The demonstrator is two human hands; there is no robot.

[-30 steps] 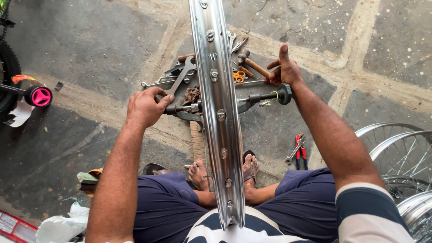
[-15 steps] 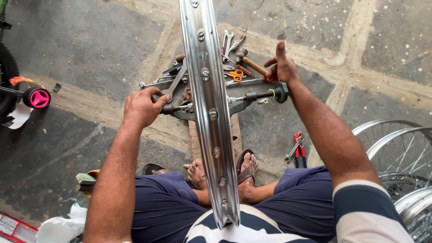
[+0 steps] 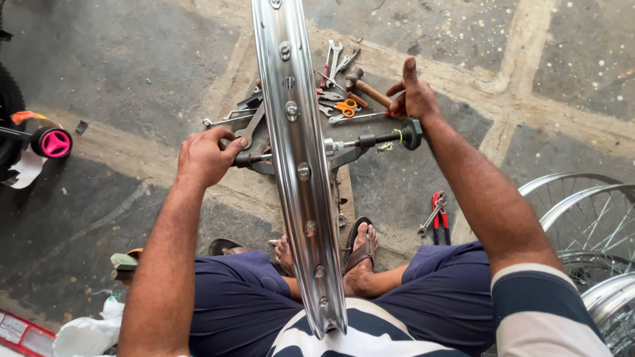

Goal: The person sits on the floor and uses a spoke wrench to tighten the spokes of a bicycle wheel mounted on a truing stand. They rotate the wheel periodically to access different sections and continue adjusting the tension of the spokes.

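A bare silver wheel rim stands on edge in the middle of the frame, its long line running from the top edge down to the person's lap. A dark axle rod crosses it at right angles, left to right, just above mid-frame. The left hand sits left of the rim, fingers curled shut around the axle's left end. The right hand is right of the rim, loosely open with the thumb up, its heel touching the round knob at the axle's right end. Both hands lie about equally near the rim. Wrenches and orange scissors lie on the stone floor beyond.
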